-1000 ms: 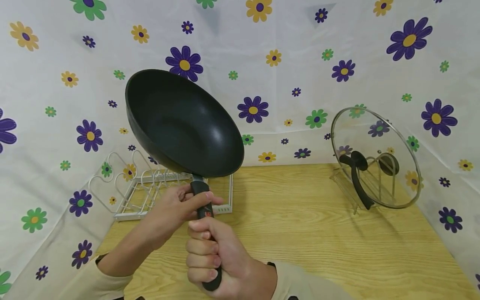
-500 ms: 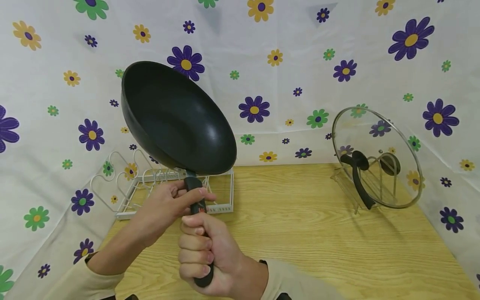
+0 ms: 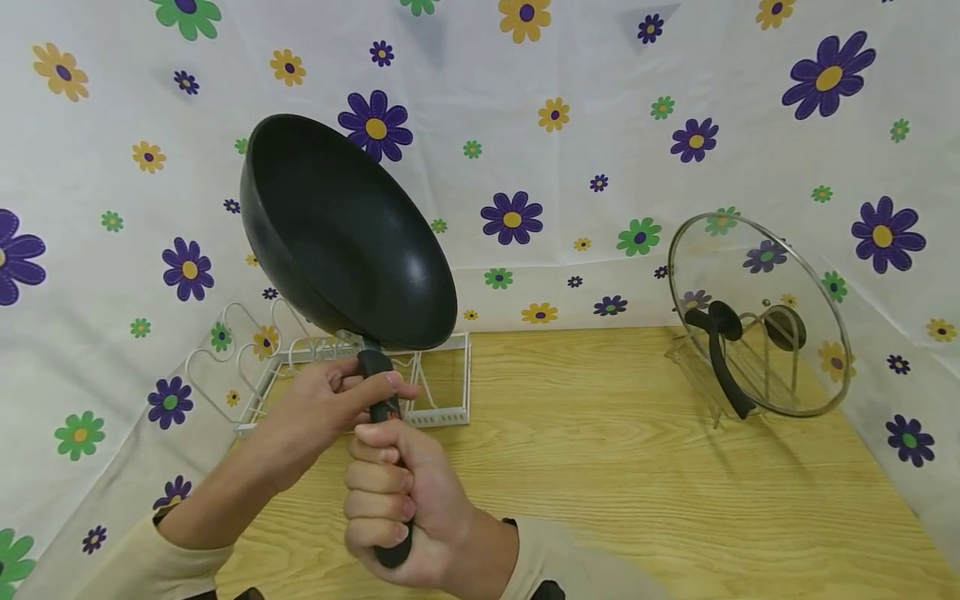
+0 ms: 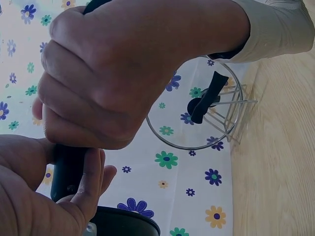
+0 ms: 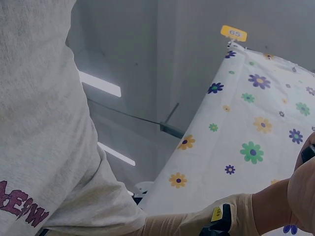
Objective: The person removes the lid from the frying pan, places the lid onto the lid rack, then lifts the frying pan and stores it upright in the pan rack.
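A deep black wok is held up above the table in the head view, tilted with its inside toward me. My right hand grips the lower part of its black handle, fingers curled fully round it. Closer to the bowl, my left hand pinches the handle, thumb across the top and fingers behind. The left wrist view has the left hand on the handle, beside the gripping right hand. Only part of the right hand shows at the edge of the right wrist view.
Behind the wok, a white wire rack stands at the back left of the wooden table. A glass lid with a black handle leans in a wire stand at the back right. A flowered sheet encloses the table.
The wok has shifted left and slightly up, and its bowl has turned a little more edge-on. Both hands have moved left with it, keeping their holds.
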The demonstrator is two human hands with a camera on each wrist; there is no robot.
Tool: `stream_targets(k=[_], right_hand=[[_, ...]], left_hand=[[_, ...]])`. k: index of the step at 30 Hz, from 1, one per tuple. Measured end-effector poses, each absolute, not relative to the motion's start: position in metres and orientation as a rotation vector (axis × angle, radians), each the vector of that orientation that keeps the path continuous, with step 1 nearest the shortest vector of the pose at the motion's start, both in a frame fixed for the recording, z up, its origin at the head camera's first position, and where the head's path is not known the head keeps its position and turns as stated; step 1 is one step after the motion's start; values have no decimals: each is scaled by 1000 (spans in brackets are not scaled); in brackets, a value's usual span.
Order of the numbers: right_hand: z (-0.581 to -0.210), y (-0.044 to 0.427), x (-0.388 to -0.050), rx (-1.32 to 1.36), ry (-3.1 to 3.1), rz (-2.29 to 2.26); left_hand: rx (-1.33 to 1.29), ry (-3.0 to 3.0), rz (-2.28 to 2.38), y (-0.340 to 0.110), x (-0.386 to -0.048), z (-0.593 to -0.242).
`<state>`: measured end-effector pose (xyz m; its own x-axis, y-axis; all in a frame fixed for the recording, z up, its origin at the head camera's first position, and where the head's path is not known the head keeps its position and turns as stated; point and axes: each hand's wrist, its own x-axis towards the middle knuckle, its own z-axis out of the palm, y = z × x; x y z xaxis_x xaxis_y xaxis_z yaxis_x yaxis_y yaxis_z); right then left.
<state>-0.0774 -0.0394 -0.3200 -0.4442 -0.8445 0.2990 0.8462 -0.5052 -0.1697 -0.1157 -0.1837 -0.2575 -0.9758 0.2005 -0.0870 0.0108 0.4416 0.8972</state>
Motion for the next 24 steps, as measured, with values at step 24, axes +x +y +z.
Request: stream_targets(k=[24], right_hand=[[-325,-62,-78,-495,-234,-2004]], left_hand=[[155,2565,1558,-198,-115,-251]])
